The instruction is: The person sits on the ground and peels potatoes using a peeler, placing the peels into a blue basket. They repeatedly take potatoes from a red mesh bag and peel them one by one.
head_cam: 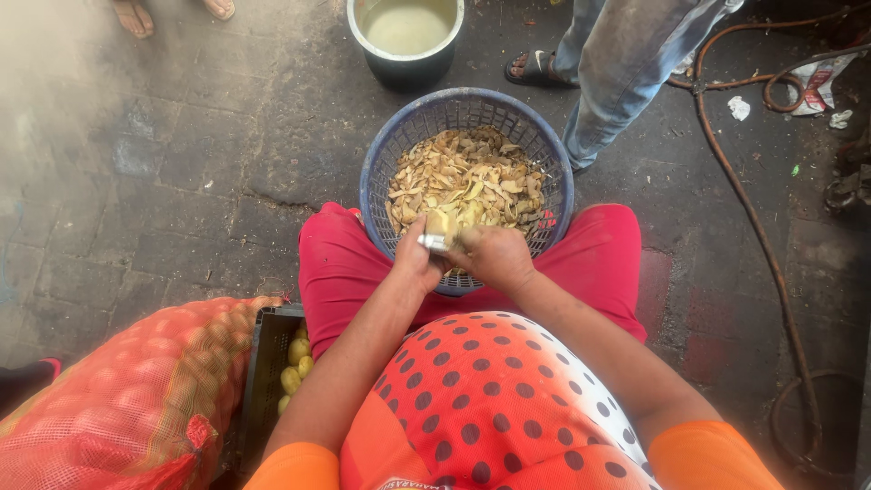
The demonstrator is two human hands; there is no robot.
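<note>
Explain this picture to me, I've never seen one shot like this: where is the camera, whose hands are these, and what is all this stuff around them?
The camera sits on a person's head and looks down, so the arms are the wearer's own. The left hand holds a metal peeler against a pale peeled potato, which the right hand grips. Below them a round blue plastic basket full of potato peelings stands between the knees. At the left are a red mesh sack of potatoes and a dark crate of small yellow potatoes. Ahead stands a metal pot of cloudy liquid; another person's jeans-clad legs are nearby.
</note>
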